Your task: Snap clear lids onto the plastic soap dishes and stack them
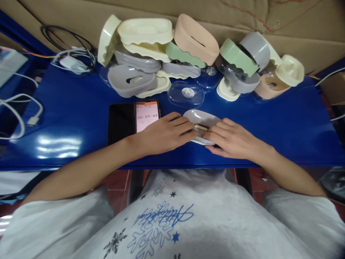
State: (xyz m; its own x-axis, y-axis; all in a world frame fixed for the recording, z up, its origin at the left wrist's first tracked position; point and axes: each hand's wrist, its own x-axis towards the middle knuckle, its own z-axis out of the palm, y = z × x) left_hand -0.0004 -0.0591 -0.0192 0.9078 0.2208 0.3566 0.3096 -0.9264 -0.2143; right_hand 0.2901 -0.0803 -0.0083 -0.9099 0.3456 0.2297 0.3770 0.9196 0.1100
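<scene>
A shallow grey oval plastic tray [201,116] lies on the blue table close to its front edge. My left hand [175,131] grips its left side with bent fingers. On the opposite side, my right hand [226,138] is closed on the rim, thumb low and fingers over the edge. Between my fingertips a cream-coloured part [201,127] shows inside the tray; my fingers hide much of it. Just behind the tray rests a clear oval plastic lid [185,94] with a round white sticker.
Several cream, grey, green and peach plastic dish parts, such as a peach oval one [196,37], are heaped at the back. A phone [147,115] showing a timer lies beside my left forearm. Cables and a white charger [74,64] lie at the back left.
</scene>
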